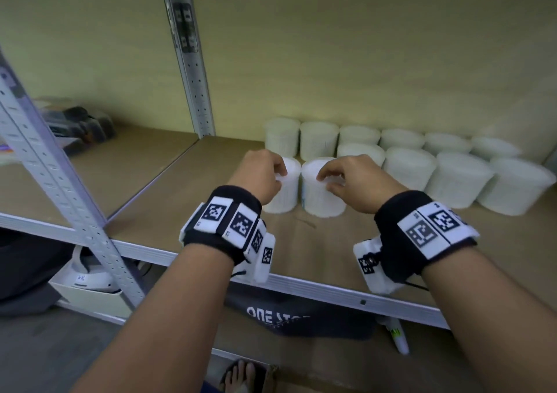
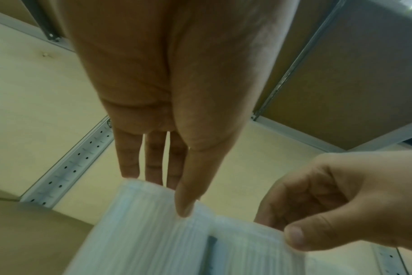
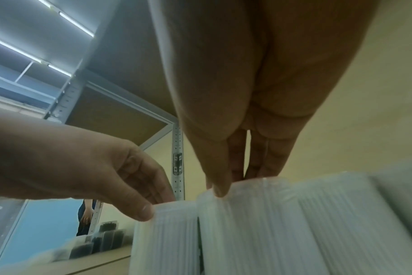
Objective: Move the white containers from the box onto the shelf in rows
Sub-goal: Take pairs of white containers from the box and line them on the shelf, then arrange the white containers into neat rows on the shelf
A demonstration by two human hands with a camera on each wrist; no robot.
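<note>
Two ribbed white containers stand side by side on the brown shelf board point(image 1: 187, 199), at the left end of the front row. My left hand point(image 1: 278, 172) grips the top of the left container point(image 1: 283, 196), thumb on the near rim and fingers over the far rim point(image 2: 153, 178). My right hand point(image 1: 327, 180) grips the top of the right container point(image 1: 319, 199) in the same way, thumb at the front point(image 3: 220, 191). Both containers rest on the board and touch each other point(image 3: 198, 232). The box is not in view.
Behind and to the right, several white containers stand in a back row point(image 1: 319, 140) and a front row point(image 1: 461, 178). A grey upright post point(image 1: 193, 61) rises at the back left, another point(image 1: 60, 187) at the front. Dark storage boxes point(image 1: 78, 127) sit on the neighbouring shelf.
</note>
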